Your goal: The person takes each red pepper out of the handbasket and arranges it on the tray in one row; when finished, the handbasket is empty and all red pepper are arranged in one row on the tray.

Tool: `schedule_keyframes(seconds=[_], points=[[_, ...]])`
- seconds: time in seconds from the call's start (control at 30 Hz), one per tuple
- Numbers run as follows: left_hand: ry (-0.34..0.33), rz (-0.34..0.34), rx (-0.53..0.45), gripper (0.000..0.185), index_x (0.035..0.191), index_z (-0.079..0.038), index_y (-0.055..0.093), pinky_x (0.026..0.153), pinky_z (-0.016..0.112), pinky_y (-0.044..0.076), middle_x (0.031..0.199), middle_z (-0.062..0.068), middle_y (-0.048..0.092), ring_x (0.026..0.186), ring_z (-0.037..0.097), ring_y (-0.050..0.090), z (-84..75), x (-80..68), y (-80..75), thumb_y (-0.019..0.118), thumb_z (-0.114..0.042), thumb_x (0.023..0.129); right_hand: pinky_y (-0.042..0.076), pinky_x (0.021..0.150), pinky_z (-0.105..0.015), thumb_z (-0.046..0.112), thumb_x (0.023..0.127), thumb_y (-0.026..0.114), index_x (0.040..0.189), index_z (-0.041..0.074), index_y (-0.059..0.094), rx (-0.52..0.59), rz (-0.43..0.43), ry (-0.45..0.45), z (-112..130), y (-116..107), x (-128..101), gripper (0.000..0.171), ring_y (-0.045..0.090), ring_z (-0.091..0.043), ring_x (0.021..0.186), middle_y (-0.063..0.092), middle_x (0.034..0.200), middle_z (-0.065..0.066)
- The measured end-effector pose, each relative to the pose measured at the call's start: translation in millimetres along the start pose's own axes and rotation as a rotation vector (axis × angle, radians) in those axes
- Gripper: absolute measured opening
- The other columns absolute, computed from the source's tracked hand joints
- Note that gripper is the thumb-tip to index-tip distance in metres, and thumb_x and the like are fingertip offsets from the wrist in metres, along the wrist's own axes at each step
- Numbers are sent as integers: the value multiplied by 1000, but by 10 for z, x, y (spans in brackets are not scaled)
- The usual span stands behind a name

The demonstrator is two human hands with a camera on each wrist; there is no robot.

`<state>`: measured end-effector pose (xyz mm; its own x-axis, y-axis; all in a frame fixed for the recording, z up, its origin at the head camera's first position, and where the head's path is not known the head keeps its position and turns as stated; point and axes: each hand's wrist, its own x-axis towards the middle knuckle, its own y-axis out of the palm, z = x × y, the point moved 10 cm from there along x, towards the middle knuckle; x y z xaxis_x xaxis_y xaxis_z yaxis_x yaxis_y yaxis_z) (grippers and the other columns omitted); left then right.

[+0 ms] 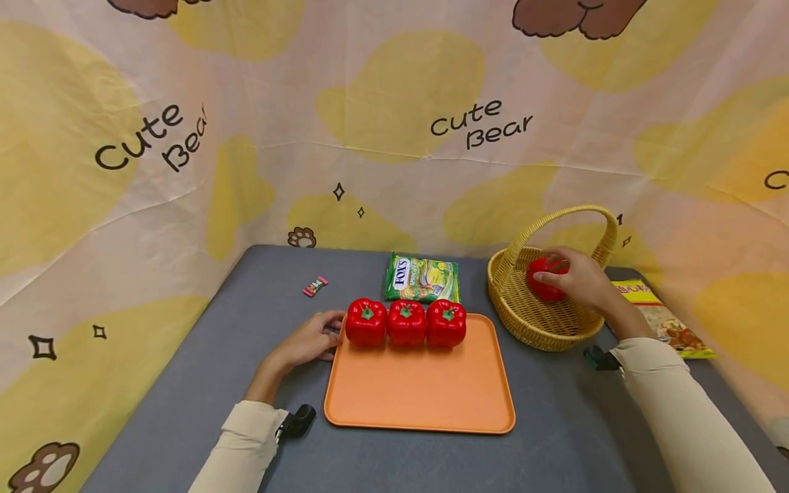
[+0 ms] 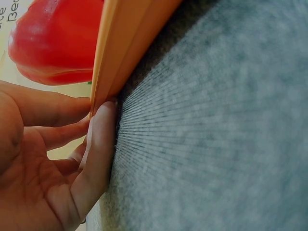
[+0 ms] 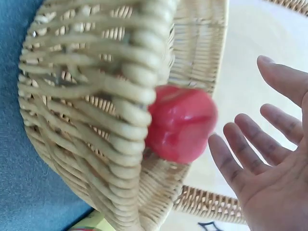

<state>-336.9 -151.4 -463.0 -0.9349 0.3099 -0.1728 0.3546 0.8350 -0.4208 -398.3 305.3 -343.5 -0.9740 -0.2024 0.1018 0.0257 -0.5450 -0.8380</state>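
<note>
On the orange tray [image 1: 419, 390] three red bell peppers [image 1: 405, 323] stand in a row along its far edge. My left hand [image 1: 311, 337] holds the tray's left edge; the left wrist view shows thumb and fingers at the rim [image 2: 107, 57], beside one pepper [image 2: 55, 43]. Another red bell pepper [image 3: 183, 124] is inside the yellow wicker basket [image 1: 536, 335]. My right hand [image 1: 576, 274] reaches over that basket, under its handle. In the right wrist view its fingers are spread and apart from the pepper.
Behind the tray lies a green Fox's candy bag [image 1: 424, 277]. A small wrapped candy [image 1: 316, 285] is at the far left of the grey table [image 1: 431, 459]. Right of the basket lies a yellow and red food packet [image 1: 668, 322]. The basket handle [image 1: 555, 216] arches high, near the patterned cloth wall.
</note>
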Motion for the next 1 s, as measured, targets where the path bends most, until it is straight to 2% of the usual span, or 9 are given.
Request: schedule_keyframes(seconds=[0.3, 0.47, 0.63, 0.87, 1.0], points=[[-16, -23, 36, 49, 141, -3, 45, 69, 36, 59, 122, 18, 49, 97, 24, 61, 2, -20, -67, 53, -5, 93, 39, 100, -61, 42, 88, 69, 144, -3, 39, -22, 24, 29, -166, 139, 188, 78, 46, -46, 122, 47, 136, -31], [-13, -22, 36, 49, 141, -3, 45, 69, 36, 59, 121, 18, 50, 96, 24, 61, 1, -5, -47, 53, -5, 93, 42, 98, -60, 39, 87, 71, 145, -2, 39, -29, 21, 29, -184, 158, 201, 77, 47, -45, 121, 46, 137, -30], [-15, -27, 42, 49, 141, -3, 45, 69, 37, 59, 121, 18, 50, 96, 24, 61, 1, -3, -38, 53, -5, 92, 43, 98, -57, 31, 86, 73, 144, 1, 41, 23, 16, 48, -189, 136, 192, 73, 48, -43, 121, 49, 136, -28], [-16, -24, 48, 49, 141, -4, 45, 70, 36, 59, 122, 17, 51, 96, 23, 61, 1, -1, -18, 52, -6, 93, 43, 97, -62, 28, 84, 75, 149, 0, 30, -13, 109, 42, -214, 211, 159, 85, 47, -47, 120, 42, 140, -32], [-11, -20, 37, 49, 141, -3, 45, 69, 37, 60, 122, 18, 51, 97, 24, 61, -2, 1, -7, 51, -5, 93, 43, 97, -61, 25, 82, 76, 147, -1, 34, -11, 105, 49, -239, 212, 159, 82, 46, -47, 120, 44, 137, -32]])
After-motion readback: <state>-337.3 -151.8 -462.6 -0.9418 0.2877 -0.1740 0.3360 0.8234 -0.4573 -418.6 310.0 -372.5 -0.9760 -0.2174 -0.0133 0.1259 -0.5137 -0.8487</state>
